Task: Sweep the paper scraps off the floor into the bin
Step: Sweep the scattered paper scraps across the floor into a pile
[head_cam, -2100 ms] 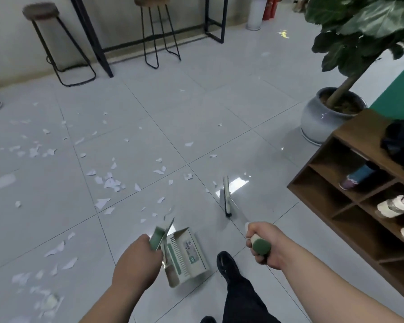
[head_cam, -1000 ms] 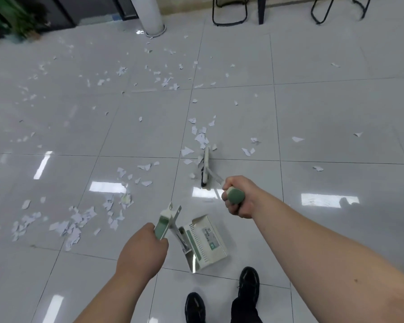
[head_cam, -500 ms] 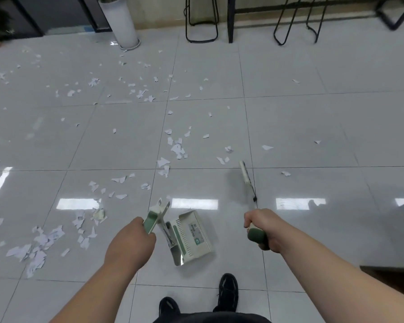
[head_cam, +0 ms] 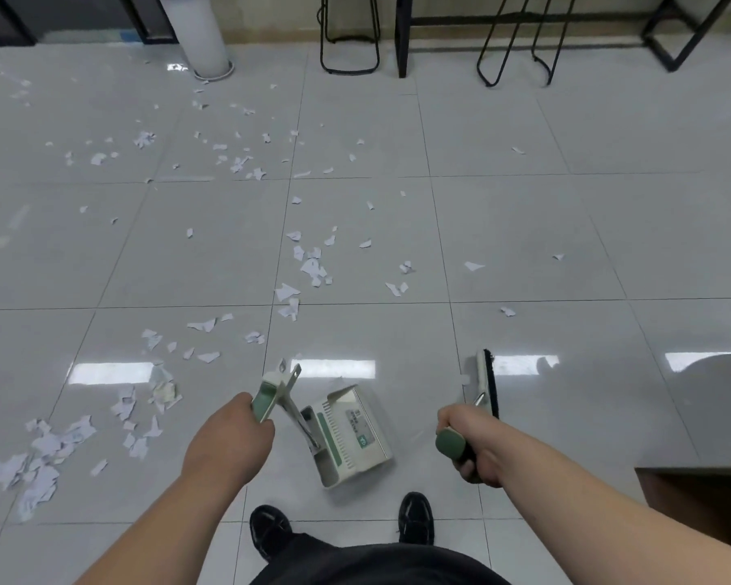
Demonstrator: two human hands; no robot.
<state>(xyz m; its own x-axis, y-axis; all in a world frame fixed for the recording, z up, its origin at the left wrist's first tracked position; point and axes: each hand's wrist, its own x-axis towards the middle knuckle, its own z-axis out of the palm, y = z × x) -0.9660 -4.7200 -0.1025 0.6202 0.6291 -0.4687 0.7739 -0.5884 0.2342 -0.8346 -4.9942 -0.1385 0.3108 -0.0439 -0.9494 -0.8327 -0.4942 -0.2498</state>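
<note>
Ahead of both hands lie dozens of paper scraps; left hand grips one dustpan, right hand one broom.

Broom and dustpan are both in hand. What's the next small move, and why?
Probably swing the black-bristled broom in the right hand forward-left, past the white paper scraps ahead: it is right of the white-and-green dustpan that the left hand holds, and that cluster lies beyond both.
</note>
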